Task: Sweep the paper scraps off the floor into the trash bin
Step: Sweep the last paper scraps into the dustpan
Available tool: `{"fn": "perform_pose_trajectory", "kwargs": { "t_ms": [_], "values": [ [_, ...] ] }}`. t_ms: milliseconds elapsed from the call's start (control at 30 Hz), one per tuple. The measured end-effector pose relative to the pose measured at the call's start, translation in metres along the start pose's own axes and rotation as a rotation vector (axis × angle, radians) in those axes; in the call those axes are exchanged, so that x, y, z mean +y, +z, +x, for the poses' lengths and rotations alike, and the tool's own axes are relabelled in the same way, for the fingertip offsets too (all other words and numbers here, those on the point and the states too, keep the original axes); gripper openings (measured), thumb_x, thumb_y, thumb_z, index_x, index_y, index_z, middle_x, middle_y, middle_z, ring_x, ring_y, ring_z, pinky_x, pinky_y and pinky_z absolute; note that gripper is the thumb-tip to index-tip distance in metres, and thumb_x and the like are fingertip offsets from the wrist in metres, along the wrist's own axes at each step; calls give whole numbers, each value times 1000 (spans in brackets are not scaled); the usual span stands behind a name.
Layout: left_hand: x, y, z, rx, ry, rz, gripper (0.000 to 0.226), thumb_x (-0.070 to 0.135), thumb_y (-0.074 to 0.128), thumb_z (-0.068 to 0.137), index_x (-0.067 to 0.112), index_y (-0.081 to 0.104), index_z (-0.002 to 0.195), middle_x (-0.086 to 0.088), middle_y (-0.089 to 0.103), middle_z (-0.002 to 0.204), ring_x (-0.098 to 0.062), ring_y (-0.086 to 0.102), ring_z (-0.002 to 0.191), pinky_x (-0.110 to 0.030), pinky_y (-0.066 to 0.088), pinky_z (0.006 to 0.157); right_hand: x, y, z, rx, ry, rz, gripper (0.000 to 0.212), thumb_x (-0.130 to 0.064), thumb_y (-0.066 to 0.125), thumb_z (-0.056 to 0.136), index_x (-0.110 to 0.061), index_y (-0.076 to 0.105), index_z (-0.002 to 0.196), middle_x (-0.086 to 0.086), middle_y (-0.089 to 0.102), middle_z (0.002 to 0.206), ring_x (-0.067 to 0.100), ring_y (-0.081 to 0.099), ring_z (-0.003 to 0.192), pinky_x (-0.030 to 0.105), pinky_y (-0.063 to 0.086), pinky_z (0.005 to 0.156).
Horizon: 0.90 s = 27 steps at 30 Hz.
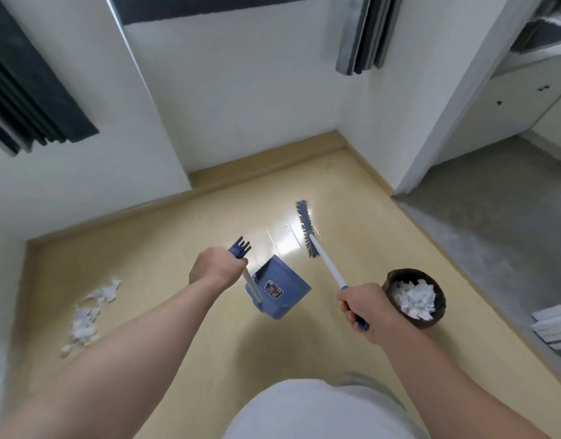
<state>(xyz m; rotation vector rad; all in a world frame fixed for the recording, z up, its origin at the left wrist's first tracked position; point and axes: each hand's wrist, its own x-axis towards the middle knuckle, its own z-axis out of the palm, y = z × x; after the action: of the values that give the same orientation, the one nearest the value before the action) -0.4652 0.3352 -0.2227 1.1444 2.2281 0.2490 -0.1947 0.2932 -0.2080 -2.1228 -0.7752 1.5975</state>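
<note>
Clenching the white handle of the dustpan [277, 291], the left hand [214, 267] is fisted, pan just beyond it. The right hand [366, 307] grips the broom [305, 228] at its blue end. Blurred paper scraps [89, 312] lie well left of that left grip; the trash bin [406, 271] sits partly hidden behind the right fist.

White walls [241, 90], dark ribbed panels [29, 99] mounted at left, grey panel [364, 33] hung upper centre, tan skirting board [266, 156], stacked white boards [554, 324] at right edge.
</note>
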Motion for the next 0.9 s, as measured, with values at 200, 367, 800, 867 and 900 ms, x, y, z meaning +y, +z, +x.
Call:
{"fn": "perform_pose_trajectory", "kwargs": {
  "t_ms": [200, 367, 800, 867, 900],
  "values": [
    [-91, -20, 13, 42, -272, -103, 27, 33, 66, 81, 12, 58, 66, -3, 59, 65, -23, 55, 56, -24, 36, 51, -30, 87, 13, -161, 39, -126, 7, -1, 54, 88, -4, 55, 81, 8, 45, 61, 14, 33, 41, 17, 24, 37],
    [-155, -50, 35, 94, -465, -123, 23, 29, 65, 82, 13, 58, 66, -3, 61, 66, -23, 56, 57, -24, 37, 53, -56, 162, 37, -269, 76, -260, 6, 0, 53, 88, -3, 57, 84, 9, 45, 59, 14, 33, 38, 16, 25, 35],
    [-283, -133, 146, 128, -800, -66, 28, 39, 57, 80, 29, 73, 100, 8, 72, 82, -21, 63, 57, -21, 39, 52, -199, 346, 127, -433, 123, -434, 12, 2, 43, 89, -2, 54, 92, 9, 44, 68, 15, 34, 50, 14, 27, 35],
    [-290, -146, 146, 151, -838, -59, 23, 41, 57, 85, 27, 73, 96, 7, 70, 78, -22, 66, 61, -22, 39, 50, -211, 377, 129, -433, 128, -445, 17, 2, 39, 88, -2, 54, 97, 9, 45, 71, 16, 36, 52, 15, 28, 36],
    [-292, -155, 144, 161, -849, -67, 23, 41, 57, 88, 26, 73, 93, 4, 69, 76, -22, 66, 62, -22, 38, 50, -217, 394, 128, -430, 134, -435, 21, 2, 38, 88, -2, 54, 102, 9, 45, 74, 16, 36, 54, 14, 29, 36]
  ]
}}
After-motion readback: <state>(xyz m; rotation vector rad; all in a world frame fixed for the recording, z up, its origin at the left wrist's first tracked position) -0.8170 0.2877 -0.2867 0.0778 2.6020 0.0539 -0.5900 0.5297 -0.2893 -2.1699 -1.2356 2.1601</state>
